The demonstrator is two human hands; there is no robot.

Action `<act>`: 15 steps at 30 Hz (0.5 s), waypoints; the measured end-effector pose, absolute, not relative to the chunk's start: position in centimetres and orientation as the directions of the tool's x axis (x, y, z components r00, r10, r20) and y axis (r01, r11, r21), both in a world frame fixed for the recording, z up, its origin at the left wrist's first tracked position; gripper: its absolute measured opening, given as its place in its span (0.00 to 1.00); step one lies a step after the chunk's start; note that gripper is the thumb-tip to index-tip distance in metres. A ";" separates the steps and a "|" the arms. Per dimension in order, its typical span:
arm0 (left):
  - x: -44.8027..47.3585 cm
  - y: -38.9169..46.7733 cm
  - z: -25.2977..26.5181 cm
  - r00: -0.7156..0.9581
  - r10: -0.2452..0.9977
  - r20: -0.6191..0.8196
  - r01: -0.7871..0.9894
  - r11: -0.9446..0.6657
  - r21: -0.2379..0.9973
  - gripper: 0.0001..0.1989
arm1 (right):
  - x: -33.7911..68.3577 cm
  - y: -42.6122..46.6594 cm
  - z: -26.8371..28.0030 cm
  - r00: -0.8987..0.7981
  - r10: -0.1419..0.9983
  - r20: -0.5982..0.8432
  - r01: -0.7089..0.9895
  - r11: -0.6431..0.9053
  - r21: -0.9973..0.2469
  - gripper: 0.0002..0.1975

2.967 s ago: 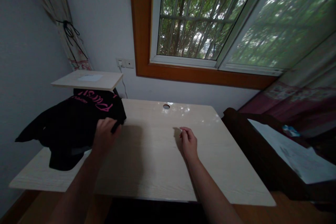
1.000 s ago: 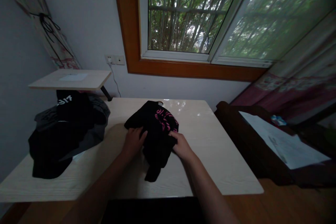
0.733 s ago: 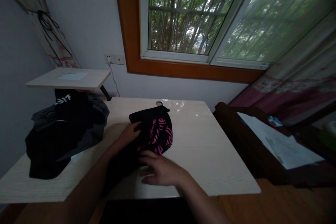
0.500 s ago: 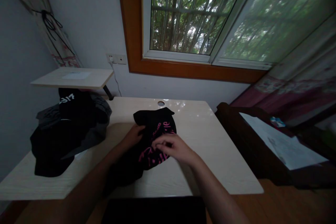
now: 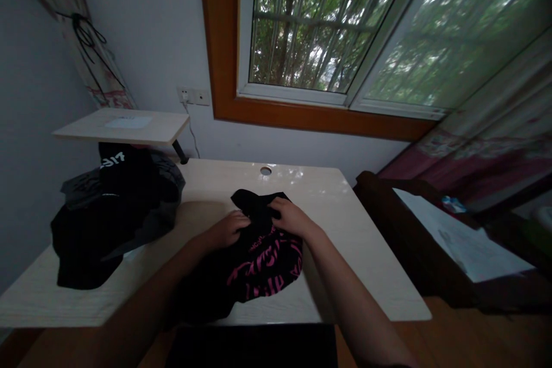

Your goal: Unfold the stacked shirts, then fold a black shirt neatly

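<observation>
- One garment (image 5: 259,259), black with pink lettering (image 5: 263,267), lay crumpled on the near middle of the bench (image 5: 357,276); the lettered part faced up.
- The left hand (image 5: 230,229) touched the garment at its left side, fingers curled onto the cloth. Whether they gripped it could not be told.
- The right hand (image 5: 290,217) was at the garment's far part, holding a fold of black cloth between thumb and fingers, which stood somewhat apart.
- A pile (image 5: 116,224) of black and grey clothes occupied the left of the bench, well apart from the garment and partly beneath the shelf (image 5: 166,129).
- The shelf stood above the bench on a black post (image 5: 180,151); a paper (image 5: 128,122) lay flat on it.
- A round hole (image 5: 266,171) pierced the bench near its far edge, beyond the garment.
- A socket (image 5: 193,96) was fixed to the wall (image 5: 159,23), a cord (image 5: 194,135) running down from it.
- The window (image 5: 319,23) had a brown wooden frame (image 5: 302,117); greenery showed outside.
- To the right of the bench, a white sheet (image 5: 457,236) lay over brown furniture (image 5: 414,247), near a small blue-and-white item (image 5: 453,204) that could not be identified.
</observation>
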State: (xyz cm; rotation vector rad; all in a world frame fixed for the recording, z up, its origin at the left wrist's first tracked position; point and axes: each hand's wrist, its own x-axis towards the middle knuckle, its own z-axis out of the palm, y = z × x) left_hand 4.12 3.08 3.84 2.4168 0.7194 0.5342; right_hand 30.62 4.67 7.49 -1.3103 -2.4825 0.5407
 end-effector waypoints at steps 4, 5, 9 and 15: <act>3.3 4.1 5.2 0.748 0.628 0.215 0.436 -0.709 0.555 0.20 | 31.6 2.7 8.2 -0.426 0.904 -0.039 0.860 0.391 -0.329 0.12; 2.9 4.4 5.6 0.737 0.643 0.208 0.461 -0.703 0.542 0.21 | 31.9 2.0 8.4 -0.395 0.916 -0.066 0.883 0.359 -0.303 0.12; 1.6 6.2 6.7 0.698 0.694 0.178 0.558 -0.683 0.471 0.20 | 32.6 -1.0 8.9 -0.355 0.915 -0.192 0.909 0.290 -0.299 0.12; 0.7 9.2 8.0 0.642 0.723 0.253 0.658 -0.690 0.301 0.16 | 33.0 -4.2 9.0 -0.537 0.803 -0.259 0.721 0.277 -0.636 0.08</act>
